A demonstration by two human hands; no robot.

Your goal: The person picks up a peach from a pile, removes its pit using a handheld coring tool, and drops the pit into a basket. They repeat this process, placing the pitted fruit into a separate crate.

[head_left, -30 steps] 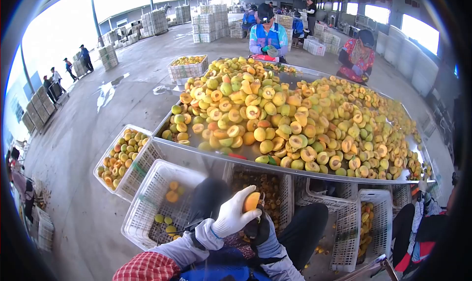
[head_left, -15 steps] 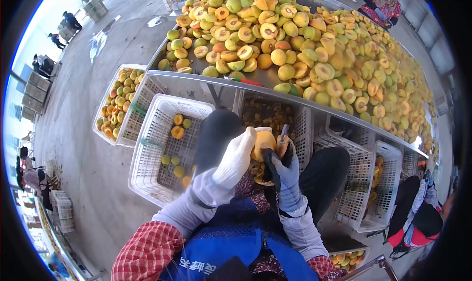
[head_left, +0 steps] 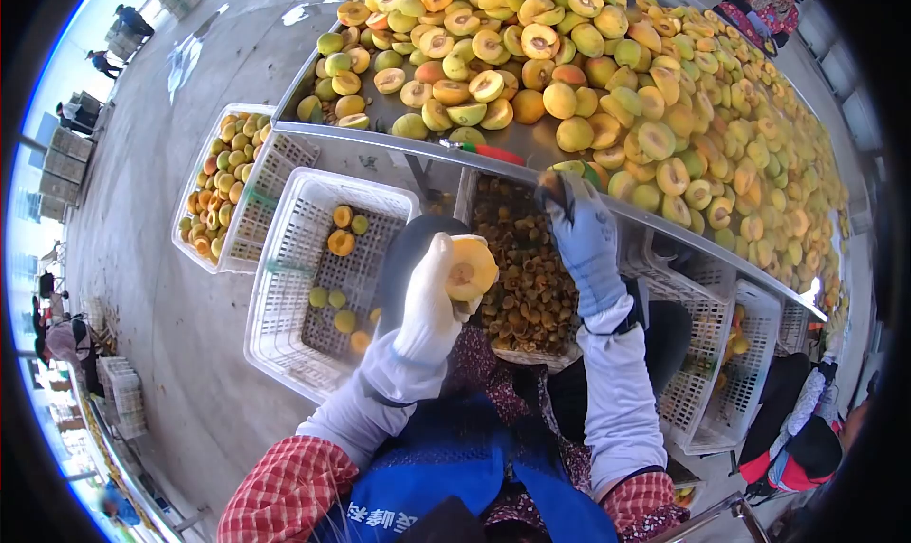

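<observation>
My left hand [head_left: 432, 291], in a white glove, is closed around a yellow peach half [head_left: 471, 270]. The cut face with its hollow is turned up. My right hand [head_left: 581, 234], in a blue-grey glove, is raised beside the metal table's front edge, apart from the peach half. Its fingers are closed on a small brown-handled tool [head_left: 549, 184], mostly hidden and blurred. Between and below my hands stands a crate of brown peach pits [head_left: 525, 301]. A red-handled tool [head_left: 498, 154] lies at the table edge.
A heap of peach halves [head_left: 655, 135] covers much of the metal table [head_left: 380, 137]. At left, a white crate [head_left: 275, 301] holds a few peaches, and a fuller crate [head_left: 249, 201] stands beyond. More crates [head_left: 697, 372] are at right, near a seated person [head_left: 797, 420].
My right hand has moved from beside the peach up and right to the table edge. My left hand has shifted slightly left, and the cut face of the peach half now shows.
</observation>
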